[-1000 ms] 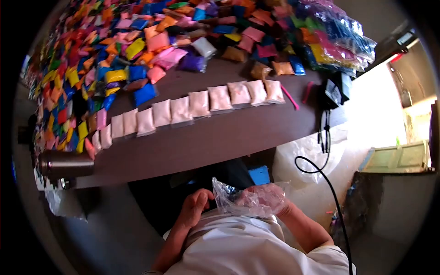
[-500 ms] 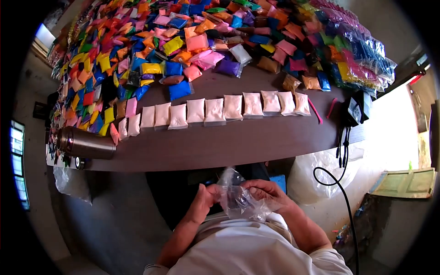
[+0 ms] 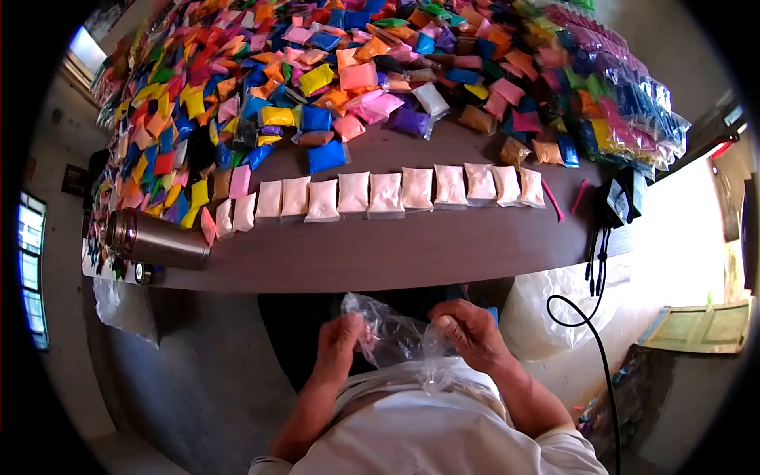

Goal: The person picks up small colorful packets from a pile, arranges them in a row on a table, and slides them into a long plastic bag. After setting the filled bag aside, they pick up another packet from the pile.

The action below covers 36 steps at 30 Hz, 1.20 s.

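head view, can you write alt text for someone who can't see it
Two hands, left and right, hold a clear plastic bag between them, below a brown table with a row of pale packets and a heap of colourful packets behind it.

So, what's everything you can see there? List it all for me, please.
Table: one, brown, centre
Small packets: too many to count, mixed colours, heaped across its back
Layered packets: uncounted, mixed colours, right end
Pale packets: twelve, pinkish, row along the middle
Flask: one, metallic, left end, lying down
Strips: two, pink, right of the row
Box: one, black, right end
Cable: one, black, hanging right
Loose bags: two visible, clear or whitish, below each end
Window: one, far left
Held bag: one, clear, between the hands
Shirt: one, white, worn
Hands: two, bare, left and right
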Tool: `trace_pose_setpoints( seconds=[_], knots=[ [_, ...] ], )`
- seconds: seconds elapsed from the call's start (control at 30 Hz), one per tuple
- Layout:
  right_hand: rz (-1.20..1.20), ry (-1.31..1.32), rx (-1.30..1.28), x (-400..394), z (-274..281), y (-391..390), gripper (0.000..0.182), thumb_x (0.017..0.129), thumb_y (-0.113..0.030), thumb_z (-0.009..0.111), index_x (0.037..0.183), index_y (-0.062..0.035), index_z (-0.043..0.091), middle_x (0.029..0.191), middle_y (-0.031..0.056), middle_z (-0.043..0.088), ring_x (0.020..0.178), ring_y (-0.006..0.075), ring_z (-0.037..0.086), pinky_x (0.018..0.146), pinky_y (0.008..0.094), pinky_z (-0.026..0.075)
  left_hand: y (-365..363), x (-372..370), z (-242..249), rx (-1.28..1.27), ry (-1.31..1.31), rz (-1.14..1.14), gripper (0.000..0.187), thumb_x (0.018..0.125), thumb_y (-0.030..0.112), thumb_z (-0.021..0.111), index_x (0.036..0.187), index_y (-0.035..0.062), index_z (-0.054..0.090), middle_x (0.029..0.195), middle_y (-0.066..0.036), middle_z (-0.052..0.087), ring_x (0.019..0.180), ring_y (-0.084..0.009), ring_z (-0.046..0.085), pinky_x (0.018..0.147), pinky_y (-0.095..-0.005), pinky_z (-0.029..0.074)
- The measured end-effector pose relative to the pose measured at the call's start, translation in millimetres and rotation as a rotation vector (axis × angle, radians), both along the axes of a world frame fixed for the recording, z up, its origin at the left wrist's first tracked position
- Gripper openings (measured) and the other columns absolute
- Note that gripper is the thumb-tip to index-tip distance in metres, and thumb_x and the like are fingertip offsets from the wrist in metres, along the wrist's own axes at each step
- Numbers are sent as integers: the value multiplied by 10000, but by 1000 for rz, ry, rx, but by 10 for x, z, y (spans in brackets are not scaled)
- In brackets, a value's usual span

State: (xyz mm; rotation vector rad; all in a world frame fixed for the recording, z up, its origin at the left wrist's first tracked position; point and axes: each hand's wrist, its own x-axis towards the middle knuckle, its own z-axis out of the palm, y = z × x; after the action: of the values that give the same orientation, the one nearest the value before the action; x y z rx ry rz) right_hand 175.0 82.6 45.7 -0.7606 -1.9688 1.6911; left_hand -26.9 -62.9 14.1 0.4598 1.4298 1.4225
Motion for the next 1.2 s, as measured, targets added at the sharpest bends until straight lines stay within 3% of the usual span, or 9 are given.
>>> trace_pose_setpoints(
  seconds=[0.1,0.2,0.47,0.57,0.63,0.83,1.03,1.17,1.2],
  knots=[
    [-139,-197,-207,30,2,-38,213,975,-198,588,997,12,613,777,20,589,704,85,535,619,236,443,-1,-91,177,7,3,181,433,951,459,564,731,86,552,686,-15,531,613,-128,524,552,-275,398],
    [-352,81,-638,74,-260,-55,180,949,-201,635,959,-22,616,786,-24,574,688,67,521,609,221,429,-68,-187,215,15,27,245,446,967,455,535,748,68,561,675,-11,544,605,-101,511,550,-253,410],
    [-302,-5,-658,284,-312,-21,165,958,-207,618,920,-46,614,759,-42,569,665,44,506,566,201,412,-103,-297,262,37,33,421,466,966,454,546,689,82,499,633,11,487,577,-84,449,536,-250,365],
    [-336,-35,-530,358,-233,-17,259,926,-242,647,1076,-34,608,941,21,635,814,90,565,684,238,445,-139,-432,183,126,-29,436,395,945,414,597,707,113,503,653,-3,501,559,-126,474,495,-299,363],
    [-326,232,6,339,-29,-42,589,835,-277,721,1309,-23,481,1284,167,544,1142,222,540,909,359,439,-126,-405,218,84,12,417,386,950,404,593,707,120,498,642,-4,481,554,-129,459,495,-308,364],
    [-304,-87,907,174,443,-31,915,669,-242,817,1402,-16,319,1463,325,269,1363,482,299,1089,577,260,-3,-290,355,73,-126,468,384,933,381,631,683,125,490,622,-7,464,558,-127,452,497,-284,360],
    [-176,-128,987,-113,704,-32,626,675,-187,814,1217,-91,518,1394,269,411,1285,455,415,1023,565,330,-24,-274,301,43,33,251,451,978,392,548,651,88,484,569,-7,480,512,-87,428,471,-245,318],
    [-69,-107,994,-169,793,86,283,747,-77,719,1023,-87,659,1104,130,630,1011,318,600,919,472,435,3,-268,367,-15,171,249,496,979,416,535,611,87,486,552,-1,476,510,-75,422,485,-255,304],
    [-72,-44,718,-115,675,149,235,774,-72,702,1005,-58,661,1008,117,646,927,280,615,862,421,463,0,-291,357,-12,172,248,496,979,416,535,611,87,486,552,-1,476,510,-75,422,485,-255,304]
  ],
)
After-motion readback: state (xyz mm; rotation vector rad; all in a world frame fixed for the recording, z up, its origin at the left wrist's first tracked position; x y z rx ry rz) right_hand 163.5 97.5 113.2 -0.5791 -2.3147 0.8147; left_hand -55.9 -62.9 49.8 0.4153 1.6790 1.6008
